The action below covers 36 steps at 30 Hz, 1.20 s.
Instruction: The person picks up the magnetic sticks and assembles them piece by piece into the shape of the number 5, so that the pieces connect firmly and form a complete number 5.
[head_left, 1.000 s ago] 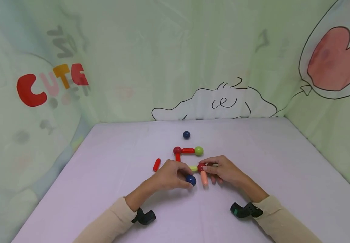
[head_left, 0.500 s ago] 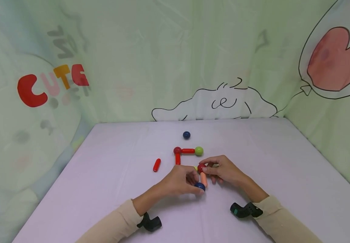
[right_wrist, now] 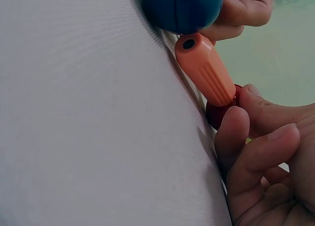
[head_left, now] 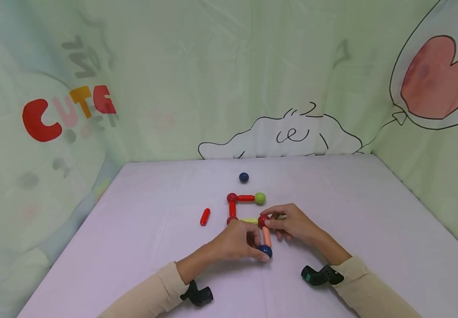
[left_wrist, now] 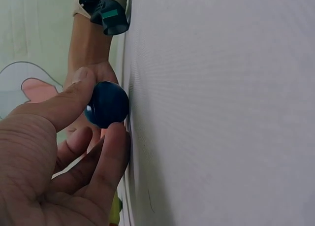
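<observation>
My left hand [head_left: 232, 242] pinches a dark blue ball [head_left: 266, 251] between thumb and fingers, low over the table. The ball sits close to the near end of an orange magnetic rod [head_left: 266, 237]; in the right wrist view the rod's dark end tip [right_wrist: 188, 44] still shows beside the ball, and I cannot tell if they touch. The rod's other end meets a red ball [head_left: 263, 221], which my right hand [head_left: 294, 224] pinches. From that red ball a yellow rod [head_left: 248, 221] runs left to another red ball [head_left: 232, 219], partly hidden by my left hand.
A red rod [head_left: 232, 209] leads back to a far red ball [head_left: 232, 197]. Another red rod [head_left: 246, 198] joins that ball to a green ball [head_left: 260, 198]. Lying apart are a loose red rod [head_left: 205, 217] on the left and a second blue ball [head_left: 244, 177] at the back.
My left hand has carried the blue ball right and nearer to me, to the orange rod's near end. This uncovers the yellow rod and left red ball. My right hand stays in place.
</observation>
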Motion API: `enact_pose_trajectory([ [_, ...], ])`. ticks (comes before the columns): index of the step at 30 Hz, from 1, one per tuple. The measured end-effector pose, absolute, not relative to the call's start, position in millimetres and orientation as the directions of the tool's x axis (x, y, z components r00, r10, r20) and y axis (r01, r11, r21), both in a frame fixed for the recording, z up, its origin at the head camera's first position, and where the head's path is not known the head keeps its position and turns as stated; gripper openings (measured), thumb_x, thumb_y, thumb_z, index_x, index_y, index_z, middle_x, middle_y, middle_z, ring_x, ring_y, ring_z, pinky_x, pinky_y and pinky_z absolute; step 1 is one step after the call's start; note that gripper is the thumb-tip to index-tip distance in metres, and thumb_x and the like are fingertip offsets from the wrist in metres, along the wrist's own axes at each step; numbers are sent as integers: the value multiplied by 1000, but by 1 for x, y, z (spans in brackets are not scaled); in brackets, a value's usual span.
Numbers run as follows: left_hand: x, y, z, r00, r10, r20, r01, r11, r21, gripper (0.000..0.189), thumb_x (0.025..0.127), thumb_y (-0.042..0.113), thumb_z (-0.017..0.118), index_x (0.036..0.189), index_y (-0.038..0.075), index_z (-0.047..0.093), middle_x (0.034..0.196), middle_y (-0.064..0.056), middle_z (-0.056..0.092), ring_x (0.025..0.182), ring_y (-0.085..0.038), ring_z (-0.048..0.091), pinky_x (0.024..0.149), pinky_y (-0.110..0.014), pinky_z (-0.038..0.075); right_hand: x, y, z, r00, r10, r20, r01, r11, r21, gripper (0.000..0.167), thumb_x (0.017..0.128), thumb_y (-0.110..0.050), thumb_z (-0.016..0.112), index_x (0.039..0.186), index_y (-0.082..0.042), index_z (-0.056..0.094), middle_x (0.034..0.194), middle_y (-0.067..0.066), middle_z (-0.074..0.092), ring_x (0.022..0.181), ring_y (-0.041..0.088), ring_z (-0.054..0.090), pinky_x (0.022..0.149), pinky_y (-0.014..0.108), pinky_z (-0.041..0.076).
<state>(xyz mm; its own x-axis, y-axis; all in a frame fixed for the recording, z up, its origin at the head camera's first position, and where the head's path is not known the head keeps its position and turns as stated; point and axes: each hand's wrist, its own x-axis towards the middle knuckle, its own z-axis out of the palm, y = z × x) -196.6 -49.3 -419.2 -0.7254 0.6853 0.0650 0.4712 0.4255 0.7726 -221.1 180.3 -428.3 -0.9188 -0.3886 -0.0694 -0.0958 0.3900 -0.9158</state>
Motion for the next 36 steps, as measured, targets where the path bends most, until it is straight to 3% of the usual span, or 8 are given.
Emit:
enact_pose_trajectory([
  [7, -195, -50, -419, -686, 725, 64, 511, 418, 751, 28, 74, 19, 93, 80, 14, 66, 76, 9, 61, 74, -2, 57, 68, -18, 53, -221, 180, -431, -919, -387, -75, -90, 392, -916, 37, 96, -15, 70, 131, -3, 66, 89, 12, 59, 55, 18, 57, 45, 24, 42],
  [21, -200, -58, -416, -686, 727, 26, 497, 443, 746, 22, 79, 17, 88, 86, 15, 67, 77, 9, 62, 73, -4, 57, 68, -20, 54, -220, 177, -432, -926, -369, -86, -81, 414, -907, 37, 96, -15, 70, 131, -4, 66, 92, 11, 60, 55, 19, 57, 46, 24, 43],
  [27, -208, -72, -407, -745, 667, -2, 446, 500, 742, 18, 84, 17, 84, 90, 14, 68, 78, 8, 63, 72, -8, 57, 65, -22, 53, -221, 177, -432, -927, -358, -109, -61, 431, -900, 36, 96, -14, 70, 130, -5, 67, 94, 11, 60, 55, 18, 59, 47, 23, 43],
  [36, -236, -100, -381, -828, 557, 71, 445, 574, 687, 17, 85, 15, 82, 93, 14, 68, 84, 4, 65, 80, -15, 61, 70, -26, 53, -223, 177, -431, -927, -362, -99, -77, 440, -895, 36, 96, -21, 71, 128, -6, 68, 89, 11, 61, 55, 18, 57, 46, 24, 43],
])
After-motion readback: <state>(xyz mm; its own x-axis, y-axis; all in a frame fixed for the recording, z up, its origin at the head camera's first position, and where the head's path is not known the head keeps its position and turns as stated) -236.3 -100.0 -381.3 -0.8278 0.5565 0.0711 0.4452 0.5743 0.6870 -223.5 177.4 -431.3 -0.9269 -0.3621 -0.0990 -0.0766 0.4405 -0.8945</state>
